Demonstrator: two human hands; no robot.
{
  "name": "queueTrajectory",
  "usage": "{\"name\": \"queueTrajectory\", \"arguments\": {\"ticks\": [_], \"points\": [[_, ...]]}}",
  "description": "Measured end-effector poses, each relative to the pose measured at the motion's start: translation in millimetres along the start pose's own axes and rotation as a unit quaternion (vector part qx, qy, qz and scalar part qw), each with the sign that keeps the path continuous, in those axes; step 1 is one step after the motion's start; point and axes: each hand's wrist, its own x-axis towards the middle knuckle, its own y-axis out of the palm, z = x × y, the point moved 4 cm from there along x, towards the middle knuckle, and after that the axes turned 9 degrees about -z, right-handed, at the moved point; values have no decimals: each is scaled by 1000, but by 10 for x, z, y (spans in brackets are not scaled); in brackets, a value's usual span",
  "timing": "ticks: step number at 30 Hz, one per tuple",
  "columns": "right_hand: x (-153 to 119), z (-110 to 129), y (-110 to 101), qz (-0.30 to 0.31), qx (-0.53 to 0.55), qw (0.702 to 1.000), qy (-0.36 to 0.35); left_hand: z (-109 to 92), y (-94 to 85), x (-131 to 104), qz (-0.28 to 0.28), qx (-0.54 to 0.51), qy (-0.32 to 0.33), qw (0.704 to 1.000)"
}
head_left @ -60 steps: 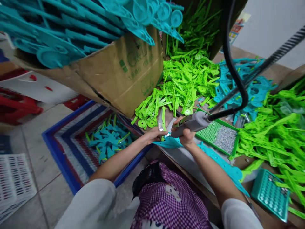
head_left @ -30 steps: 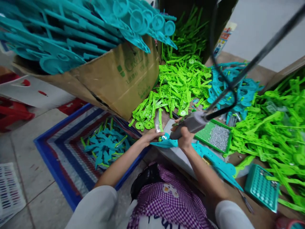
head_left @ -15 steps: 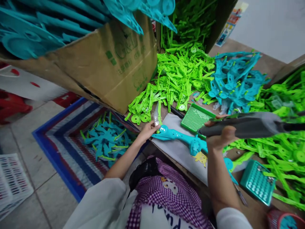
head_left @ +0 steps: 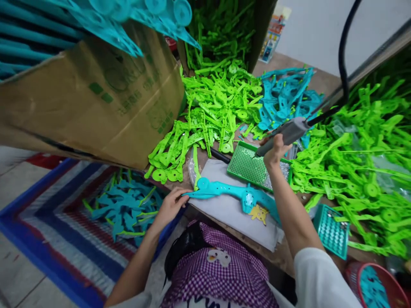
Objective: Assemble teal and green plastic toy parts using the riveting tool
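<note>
My left hand [head_left: 173,204] pinches the pointed left end of a long blue plastic part [head_left: 224,189], which lies across a pale cloth [head_left: 212,214] at the bench edge. A light green plastic piece [head_left: 195,164] meets the blue part near its round end. My right hand [head_left: 275,150] is wrapped around a grey electric screwdriver [head_left: 284,136] with a black cable. The tool's tip points down over a green perforated tray [head_left: 239,164] that has small metal screws at its right side. The blue part's right end is hidden behind my right forearm.
Heaps of green parts [head_left: 369,171] and blue parts [head_left: 285,96] cover the bench. A cardboard box [head_left: 105,102] stands left. A teal tray [head_left: 330,231] and a red basket [head_left: 353,273] are at right. Blue-green assemblies [head_left: 125,205] lie on a striped sheet below.
The screwdriver has moved away from me, from above the blue part's right side to over the perforated tray, its tip now lower. My left hand stays at the blue part's left end.
</note>
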Motion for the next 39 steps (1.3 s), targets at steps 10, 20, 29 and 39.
{"name": "queueTrajectory", "arguments": {"ticks": [10, 20, 29, 39], "points": [[46, -204, 206, 25, -12, 1000, -10, 10, 59, -3, -11, 1, 2, 1000], [88, -291, 174, 24, 5, 1000, 2, 123, 37, 27, -48, -60, -64, 995], [92, -268, 155, 21, 25, 999, -7, 296, 9, 47, -65, -117, -144, 980], [103, -266, 169, 29, 2, 1000, -1, 101, 16, 76, -1, -68, 1, 998]]}}
